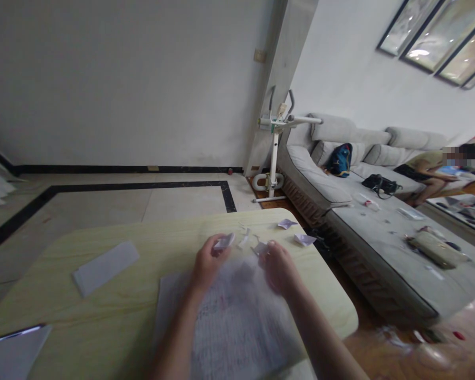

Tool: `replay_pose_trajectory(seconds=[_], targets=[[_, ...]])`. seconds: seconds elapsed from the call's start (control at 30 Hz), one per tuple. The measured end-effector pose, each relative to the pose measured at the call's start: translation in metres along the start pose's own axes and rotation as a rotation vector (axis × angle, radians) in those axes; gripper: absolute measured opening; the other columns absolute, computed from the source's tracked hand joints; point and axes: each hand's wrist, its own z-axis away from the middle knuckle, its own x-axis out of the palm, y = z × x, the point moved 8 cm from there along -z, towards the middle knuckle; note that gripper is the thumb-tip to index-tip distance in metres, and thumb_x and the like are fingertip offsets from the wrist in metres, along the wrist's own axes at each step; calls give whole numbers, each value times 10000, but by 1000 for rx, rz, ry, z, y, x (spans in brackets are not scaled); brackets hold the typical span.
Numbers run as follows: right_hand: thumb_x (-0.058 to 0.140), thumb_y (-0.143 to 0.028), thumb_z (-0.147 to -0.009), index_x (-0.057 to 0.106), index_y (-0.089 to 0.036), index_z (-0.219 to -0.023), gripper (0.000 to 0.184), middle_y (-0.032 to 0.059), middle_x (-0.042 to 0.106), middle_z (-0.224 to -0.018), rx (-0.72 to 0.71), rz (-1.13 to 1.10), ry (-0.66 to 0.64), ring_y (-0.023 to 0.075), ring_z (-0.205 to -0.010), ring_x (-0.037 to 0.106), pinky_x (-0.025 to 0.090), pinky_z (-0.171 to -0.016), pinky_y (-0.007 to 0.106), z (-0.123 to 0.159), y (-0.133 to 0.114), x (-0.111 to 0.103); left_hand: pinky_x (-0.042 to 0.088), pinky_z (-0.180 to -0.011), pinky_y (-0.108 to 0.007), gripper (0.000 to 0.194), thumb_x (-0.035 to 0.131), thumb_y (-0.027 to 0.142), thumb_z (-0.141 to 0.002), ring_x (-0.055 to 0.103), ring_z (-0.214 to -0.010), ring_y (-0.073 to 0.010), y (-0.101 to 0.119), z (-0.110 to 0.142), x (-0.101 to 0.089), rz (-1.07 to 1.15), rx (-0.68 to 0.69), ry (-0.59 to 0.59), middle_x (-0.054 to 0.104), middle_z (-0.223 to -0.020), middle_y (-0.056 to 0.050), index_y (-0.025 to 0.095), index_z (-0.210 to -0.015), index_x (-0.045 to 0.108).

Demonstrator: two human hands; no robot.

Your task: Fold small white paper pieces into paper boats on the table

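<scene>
Going left to right, with the clock centred between the two hands: out at 8 o'clock there's a flat, pale thing (16, 353) with a shiny dark edge, cut off by the frame, so can't tell what it is. At 9 o'clock a long strip of folded white paper (106, 267) lies slantwise on the yellowish, wood-grained table (142, 332). At 6 o'clock is a big white sheet (229, 332) full of lines, way too blurry to read, with the forearms over it. The left hand (210, 259) is just above the sheet's far edge, thumb and fingers pinched on a small paper piece (224, 241), whitish with a hint of purple, looks creased and kinda cupped. Between the hands, around 12, a few thin paper scraps (244, 236) lie scattered on the table. The right hand (276, 262) is pretty smeared, but its fingertips look closed on another little bit of paper (260, 247), greyish, and honestly can't make out its shape. Past that, at 2 and 3 o'clock near the table's edge, sit two pale purple folded papers, the far one (287, 224) and the near one (304, 240), both with pointy corners and sides tipped up. Further off toward 2 there's a grey sofa (320, 182) with a blue backpack (341, 160) and a seated person (421, 166).
</scene>
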Motion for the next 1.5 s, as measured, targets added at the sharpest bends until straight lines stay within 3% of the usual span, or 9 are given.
replay_pose_trajectory(seconds=[0.23,0.43,0.57,0.73,0.83,0.9,1.03,1.23,1.5], targets=[[618,-405,-769,521,-201,-721,230,3,590,-660,19,-204,21,140,-554,552,448,-534,268,5,-9,-7,451,-620,-242,397,673,375,-724,636,-685,-176,6,0,0,-271,91,44,698,-896,-46,232,-1091,627],[741,-279,-651,539,-177,-673,228,-47,511,-549,117,-352,-28,86,-490,476,372,-475,199,14,-11,-8,462,-752,-285,297,632,305,-753,631,-859,-215,32,2,-1,-499,224,-86,679,-964,-66,214,-1034,652],[735,-283,-650,512,-172,-648,249,-67,449,-519,154,-366,-5,59,-448,390,274,-415,180,25,-13,-10,459,-841,-329,313,622,266,-751,596,-960,-226,31,25,-6,-672,279,-183,644,-1029,-81,193,-1055,638],[678,-274,-697,498,-162,-640,219,-67,395,-513,185,-283,-136,57,-459,341,235,-435,189,48,-17,1,440,-876,-389,343,711,277,-670,574,-980,-262,28,60,-16,-833,263,-276,655,-998,-78,220,-1007,679],[647,-234,-693,535,-144,-660,147,-53,421,-536,167,-199,-281,61,-477,336,246,-461,200,62,-20,15,384,-951,-421,381,702,363,-696,539,-1064,-280,59,73,-19,-688,275,-145,642,-1094,-92,214,-1045,666],[638,-210,-681,562,-138,-688,104,-44,445,-556,167,-146,-379,65,-487,341,250,-471,206,72,-22,25,434,-873,-362,277,565,379,-824,581,-994,-235,74,82,-13,-437,154,-129,656,-1060,-72,214,-1026,658],[647,-223,-679,600,-132,-707,106,-43,450,-567,173,-85,-481,67,-498,339,247,-478,211,86,-26,36,447,-747,-284,227,576,352,-826,609,-846,-194,81,106,26,-48,-95,-359,684,-913,-45,192,-952,676],[684,-242,-675,600,-127,-690,143,-37,475,-578,202,-59,-532,62,-507,331,233,-488,209,95,-25,34,388,-629,-234,152,626,299,-781,519,-659,-125,60,120,39,171,-235,-389,612,-691,-7,162,-795,692],[742,-282,-653,575,-128,-676,228,-40,475,-581,240,-110,-609,62,-513,360,246,-490,205,99,-19,37,389,-624,-242,278,718,317,-706,560,-717,-148,42,142,57,590,-528,-521,640,-824,-73,140,-918,692]])
